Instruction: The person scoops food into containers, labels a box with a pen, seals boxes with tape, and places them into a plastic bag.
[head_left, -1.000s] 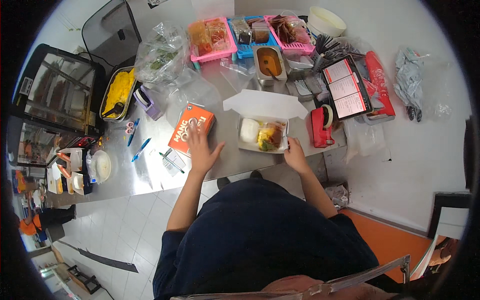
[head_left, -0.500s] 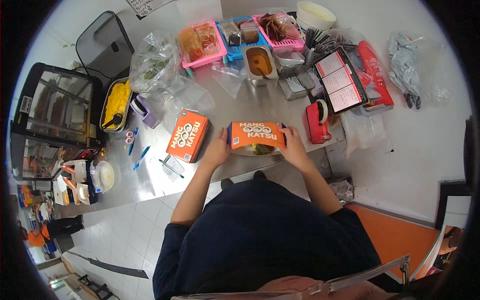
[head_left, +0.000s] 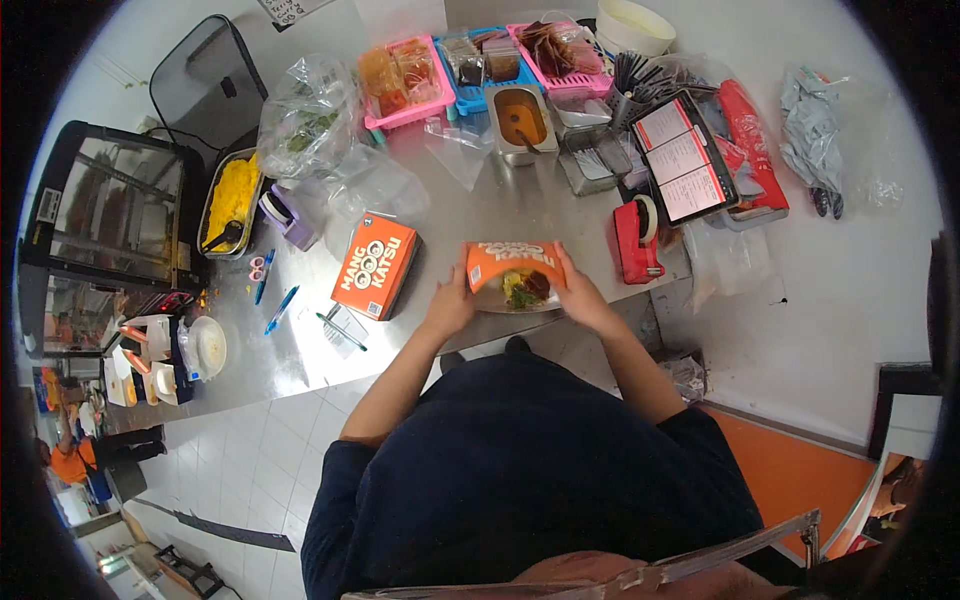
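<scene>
While I watch the head feed, the metal desk [head_left: 570,220] spreads widest, running under the closed orange box [head_left: 377,265] and out to both sides of it. Well left of the closed orange box I have a black-framed glass cabinet [head_left: 115,225]; behind it, a clear bag of green leaves [head_left: 310,120]; far to its right and back, a tablet [head_left: 685,160]. Near it, on the right but apart, sits the food box [head_left: 515,262], its orange lid partly lowered, with yellow, brown and green food [head_left: 525,290] showing below the lid's front edge. Farther right of the closed orange box stands a red tape dispenser [head_left: 640,250]. My left hand [head_left: 450,303] has its grip clamped on the food box's left side, my right hand [head_left: 580,295] on its right side. Smallest, left of the closed orange box, lie a blue pen [head_left: 282,310] and pink-handled scissors [head_left: 258,268].
</scene>
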